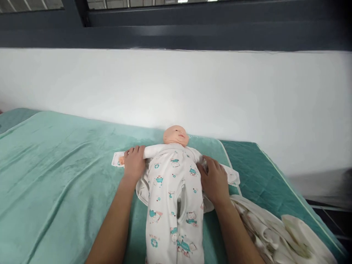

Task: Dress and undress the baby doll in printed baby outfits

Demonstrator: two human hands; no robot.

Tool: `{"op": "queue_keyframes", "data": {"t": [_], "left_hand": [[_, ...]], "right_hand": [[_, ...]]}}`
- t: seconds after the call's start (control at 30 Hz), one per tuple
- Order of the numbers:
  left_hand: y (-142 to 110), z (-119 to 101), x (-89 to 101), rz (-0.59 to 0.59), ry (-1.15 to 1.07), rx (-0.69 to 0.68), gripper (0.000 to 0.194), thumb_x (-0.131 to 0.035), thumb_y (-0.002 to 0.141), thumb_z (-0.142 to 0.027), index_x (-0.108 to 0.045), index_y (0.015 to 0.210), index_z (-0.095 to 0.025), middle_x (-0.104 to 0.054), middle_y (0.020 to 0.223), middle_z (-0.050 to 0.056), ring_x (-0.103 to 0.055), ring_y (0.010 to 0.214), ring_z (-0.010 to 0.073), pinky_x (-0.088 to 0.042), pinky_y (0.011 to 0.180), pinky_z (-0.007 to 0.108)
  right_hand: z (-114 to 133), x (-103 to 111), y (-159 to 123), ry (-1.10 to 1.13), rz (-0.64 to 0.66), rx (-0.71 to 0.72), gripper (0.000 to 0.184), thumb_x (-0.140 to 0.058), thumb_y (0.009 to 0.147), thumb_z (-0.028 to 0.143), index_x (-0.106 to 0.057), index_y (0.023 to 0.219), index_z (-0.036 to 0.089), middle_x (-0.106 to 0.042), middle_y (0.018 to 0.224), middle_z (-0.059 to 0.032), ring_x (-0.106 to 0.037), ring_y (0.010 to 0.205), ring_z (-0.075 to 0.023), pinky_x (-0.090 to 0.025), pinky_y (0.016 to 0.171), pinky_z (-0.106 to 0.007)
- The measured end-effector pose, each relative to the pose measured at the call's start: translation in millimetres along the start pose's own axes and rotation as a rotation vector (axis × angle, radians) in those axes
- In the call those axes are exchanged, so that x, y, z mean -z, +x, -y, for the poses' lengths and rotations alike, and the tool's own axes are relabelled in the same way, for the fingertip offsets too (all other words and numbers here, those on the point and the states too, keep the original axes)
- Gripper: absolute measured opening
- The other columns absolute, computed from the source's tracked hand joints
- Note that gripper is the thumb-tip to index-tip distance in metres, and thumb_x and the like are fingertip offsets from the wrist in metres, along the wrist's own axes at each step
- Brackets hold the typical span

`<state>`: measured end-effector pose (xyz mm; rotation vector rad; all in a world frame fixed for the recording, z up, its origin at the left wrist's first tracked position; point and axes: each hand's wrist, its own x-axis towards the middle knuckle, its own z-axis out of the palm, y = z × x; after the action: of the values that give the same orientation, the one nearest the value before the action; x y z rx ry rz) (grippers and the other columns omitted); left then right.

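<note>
A baby doll [176,135] lies on its back on a green blanket [60,172], head toward the wall, dressed in a white printed sleepsuit [173,205]. My left hand [134,162] rests over the doll's outstretched sleeve, fingers curled around the doll's arm. My right hand [213,179] presses on the sleepsuit's other sleeve beside the chest, fingers bent and pinching the fabric. The doll's small hand [121,160] shows just beyond my left fingers.
A heap of cream-white cloth [277,234] lies at the lower right on the darker green mattress [264,176]. A white wall [192,91] runs right behind the bed, with a dark window frame above. The bed's right edge drops to the floor.
</note>
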<state>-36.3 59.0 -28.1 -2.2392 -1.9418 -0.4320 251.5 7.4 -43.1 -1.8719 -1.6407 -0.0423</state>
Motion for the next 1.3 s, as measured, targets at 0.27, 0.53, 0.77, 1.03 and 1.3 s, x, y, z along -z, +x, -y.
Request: {"op": "queue_keyframes", "data": {"t": [0.27, 0.53, 0.77, 1.03, 1.3], "left_hand": [[1, -5, -4.0, -0.027, 0.106, 0.043, 0.028, -0.047, 0.089, -0.013, -0.058, 0.114, -0.022, -0.066, 0.109, 0.009, -0.057, 0.104, 0.03, -0.041, 0.09, 0.044], [1, -8, -1.2, 0.006, 0.119, 0.108, 0.03, -0.043, 0.092, -0.017, -0.057, 0.118, -0.021, -0.066, 0.116, 0.011, -0.056, 0.109, 0.0317, -0.043, 0.092, 0.045], [0, -20, 12.0, 0.003, -0.05, 0.069, 0.051, -0.048, 0.088, -0.014, -0.049, 0.138, -0.022, -0.057, 0.139, 0.011, -0.049, 0.128, 0.032, -0.038, 0.111, 0.05], [-15, -86, 69.1, 0.085, -0.642, -0.321, 0.037, -0.034, 0.099, -0.019, -0.064, 0.12, -0.025, -0.067, 0.128, 0.002, -0.059, 0.122, 0.0154, -0.047, 0.107, 0.03], [32, -189, 58.0, 0.393, 0.01, -0.622, 0.024, -0.05, 0.093, -0.017, -0.07, 0.106, -0.015, -0.068, 0.116, 0.012, -0.061, 0.115, 0.0271, -0.044, 0.104, 0.041]], "right_hand": [[2, -4, 9, -0.067, 0.048, -0.023, 0.04, -0.043, 0.091, 0.016, -0.063, 0.126, 0.017, -0.067, 0.127, -0.0094, -0.059, 0.111, -0.0287, -0.041, 0.095, -0.041], [-13, 8, 16, 0.074, 0.05, -0.125, 0.042, -0.038, 0.091, 0.017, -0.064, 0.124, 0.018, -0.067, 0.123, -0.0109, -0.059, 0.109, -0.0273, -0.041, 0.089, -0.038], [-6, 4, 16, 0.041, 0.113, -0.076, 0.041, -0.05, 0.097, 0.038, -0.058, 0.132, 0.018, -0.064, 0.129, -0.0105, -0.055, 0.12, -0.0306, -0.034, 0.106, -0.046], [-8, 10, 20, 0.028, 0.183, -0.099, 0.034, -0.043, 0.1, 0.03, -0.06, 0.128, 0.02, -0.065, 0.127, -0.0083, -0.058, 0.117, -0.0269, -0.035, 0.103, -0.04], [-11, 15, 22, 0.03, 0.188, -0.159, 0.03, -0.043, 0.1, 0.029, -0.061, 0.121, 0.02, -0.068, 0.121, -0.0081, -0.06, 0.116, -0.0258, -0.036, 0.097, -0.035]]}}
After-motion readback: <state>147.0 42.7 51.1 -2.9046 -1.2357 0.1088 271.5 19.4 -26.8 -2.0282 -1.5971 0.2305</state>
